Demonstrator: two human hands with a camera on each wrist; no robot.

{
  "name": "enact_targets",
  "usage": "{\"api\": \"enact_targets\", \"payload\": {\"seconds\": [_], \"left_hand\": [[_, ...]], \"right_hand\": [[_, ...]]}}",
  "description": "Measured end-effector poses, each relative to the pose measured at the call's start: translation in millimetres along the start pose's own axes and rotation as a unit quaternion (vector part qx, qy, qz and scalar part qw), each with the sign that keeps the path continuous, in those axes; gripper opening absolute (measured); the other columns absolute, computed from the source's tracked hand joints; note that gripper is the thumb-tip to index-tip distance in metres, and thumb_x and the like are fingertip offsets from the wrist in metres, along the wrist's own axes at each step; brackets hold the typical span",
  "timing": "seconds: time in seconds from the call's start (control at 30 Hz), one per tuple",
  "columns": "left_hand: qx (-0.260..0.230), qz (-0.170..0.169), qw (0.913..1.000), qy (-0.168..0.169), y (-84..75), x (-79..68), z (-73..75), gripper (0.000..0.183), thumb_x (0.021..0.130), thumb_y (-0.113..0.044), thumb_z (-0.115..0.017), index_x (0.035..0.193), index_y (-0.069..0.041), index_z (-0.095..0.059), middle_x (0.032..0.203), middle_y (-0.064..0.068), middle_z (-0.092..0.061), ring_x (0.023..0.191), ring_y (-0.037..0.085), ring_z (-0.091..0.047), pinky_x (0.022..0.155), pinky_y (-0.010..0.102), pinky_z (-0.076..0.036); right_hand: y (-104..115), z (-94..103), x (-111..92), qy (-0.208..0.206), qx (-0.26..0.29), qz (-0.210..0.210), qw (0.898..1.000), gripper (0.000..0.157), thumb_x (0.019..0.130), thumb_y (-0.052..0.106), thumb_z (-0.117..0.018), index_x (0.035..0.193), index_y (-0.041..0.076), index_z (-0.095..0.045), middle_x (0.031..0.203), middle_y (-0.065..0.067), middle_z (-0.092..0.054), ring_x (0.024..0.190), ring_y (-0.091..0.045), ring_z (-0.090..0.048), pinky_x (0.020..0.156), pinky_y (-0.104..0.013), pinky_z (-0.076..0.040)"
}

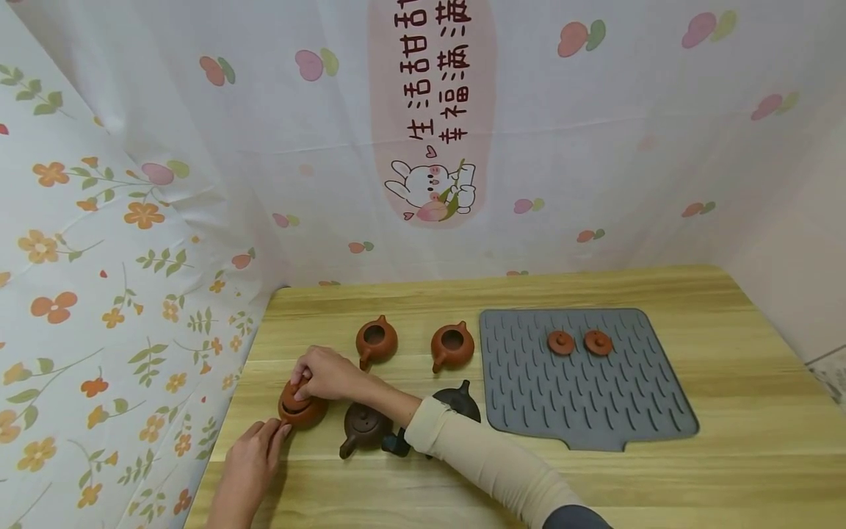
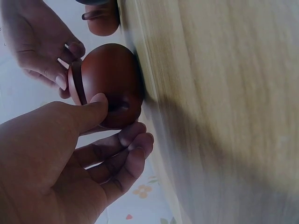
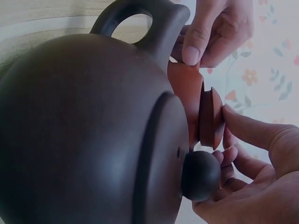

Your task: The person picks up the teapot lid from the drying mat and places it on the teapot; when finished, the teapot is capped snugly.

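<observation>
Clay teapot (image 1: 308,419), reddish-brown, stands between a person's two hands on a wooden table (image 1: 357,492), its lid (image 3: 217,116) askew at the mouth, the dark inner collar (image 3: 205,119) showing. The left hand (image 1: 254,452) pinches the pot's near side between thumb and fingers, hiding whatever handle or spout is there; the right hand (image 1: 328,373), across from it, pinches the lid from above, thumb and fingertips drawn in about its top, the knob out of sight. Whether the lid is going on or coming off cannot be told, but either step seems to call for the same care: left hand bracing the body level, right hand squaring the lid over the opening and moving it straight, lest the collar scrape or bind. A light pinch should suffice; clay would likely chip if knocked. Beside the right forearm (image 1: 383,397), a lidded dark brown teapot (image 1: 365,425) stands close enough that a low wrist could catch its knob (image 3: 201,176); a black teapot (image 1: 459,400) is partly hidden by the sleeve (image 1: 489,455). Out past the right hand are two uncovered teapots (image 1: 380,353) and, well beyond, two loose lids (image 1: 561,342) on a grey mat (image 1: 529,400).
</observation>
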State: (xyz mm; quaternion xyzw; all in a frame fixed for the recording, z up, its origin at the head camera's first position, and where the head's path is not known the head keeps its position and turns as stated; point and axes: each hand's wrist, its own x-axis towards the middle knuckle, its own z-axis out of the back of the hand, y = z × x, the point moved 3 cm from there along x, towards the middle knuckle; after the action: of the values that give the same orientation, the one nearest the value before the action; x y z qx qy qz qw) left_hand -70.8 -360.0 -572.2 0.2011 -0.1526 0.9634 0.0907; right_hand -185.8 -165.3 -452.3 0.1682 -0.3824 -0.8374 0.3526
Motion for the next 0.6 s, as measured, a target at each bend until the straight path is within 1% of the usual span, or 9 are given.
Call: {"api": "enact_targets", "payload": {"seconds": [0.13,0.27,0.33,0.4,0.5,0.6], "left_hand": [[0.0,0.007,0.9999,0.008,0.4,-0.1,1.0,0.012,0.098,-0.007,-0.082,0.093,-0.012,-0.072,0.077,-0.002,-0.064,0.064,0.01,-0.06,0.053,0.032,-0.048],[-0.002,0.013,0.9998,0.012,-2.1,0.7,4.0,0.01,0.101,-0.009,-0.08,0.094,-0.011,-0.073,0.08,0.001,-0.068,0.068,0.018,-0.067,0.055,0.037,-0.052],[-0.007,0.013,0.9999,0.006,-4.3,1.5,6.2,0.011,0.104,-0.013,-0.077,0.094,-0.012,-0.073,0.08,0.001,-0.069,0.068,0.021,-0.069,0.056,0.038,-0.054],[-0.018,0.005,0.9998,-0.006,-8.2,2.8,9.4,0.016,0.108,-0.017,-0.073,0.093,-0.011,-0.073,0.08,0.003,-0.069,0.067,0.023,-0.069,0.056,0.039,-0.053],[-0.024,-0.001,0.9996,-0.016,-9.4,3.3,10.0,0.022,0.111,-0.023,-0.069,0.092,-0.012,-0.073,0.078,0.001,-0.068,0.065,0.022,-0.067,0.054,0.038,-0.051],[-0.02,0.002,0.9997,-0.012,-7.2,2.8,7.6,0.017,0.108,-0.018,-0.072,0.093,-0.012,-0.073,0.079,0.001,-0.069,0.066,0.023,-0.068,0.055,0.039,-0.052]], "right_hand": [[1.5,-0.9,0.0,0.001,-0.003,0.002,1.0,0.01,0.094,0.01,-0.089,0.1,0.011,-0.081,0.093,0.007,-0.062,0.083,0.002,-0.047,0.076,-0.011,-0.042],[3.2,-2.7,0.4,0.003,-0.01,-0.001,1.0,0.011,0.094,0.01,-0.089,0.101,0.011,-0.081,0.094,0.007,-0.062,0.083,0.002,-0.047,0.076,-0.011,-0.042],[3.9,-4.2,1.0,0.005,-0.016,-0.002,1.0,0.01,0.093,0.01,-0.089,0.1,0.011,-0.082,0.095,0.006,-0.063,0.083,0.001,-0.048,0.076,-0.011,-0.042],[4.3,-6.0,1.4,0.009,-0.025,-0.001,1.0,0.01,0.094,0.01,-0.089,0.1,0.012,-0.082,0.095,0.006,-0.064,0.083,0.001,-0.048,0.076,-0.011,-0.042],[3.6,-8.1,1.0,0.011,-0.035,-0.002,0.999,0.009,0.094,0.01,-0.089,0.098,0.012,-0.081,0.093,0.006,-0.062,0.082,0.0,-0.048,0.076,-0.012,-0.042],[2.7,-8.8,0.2,0.009,-0.039,-0.003,0.999,0.009,0.094,0.01,-0.089,0.098,0.012,-0.081,0.093,0.006,-0.061,0.081,0.0,-0.047,0.076,-0.012,-0.042]]}}
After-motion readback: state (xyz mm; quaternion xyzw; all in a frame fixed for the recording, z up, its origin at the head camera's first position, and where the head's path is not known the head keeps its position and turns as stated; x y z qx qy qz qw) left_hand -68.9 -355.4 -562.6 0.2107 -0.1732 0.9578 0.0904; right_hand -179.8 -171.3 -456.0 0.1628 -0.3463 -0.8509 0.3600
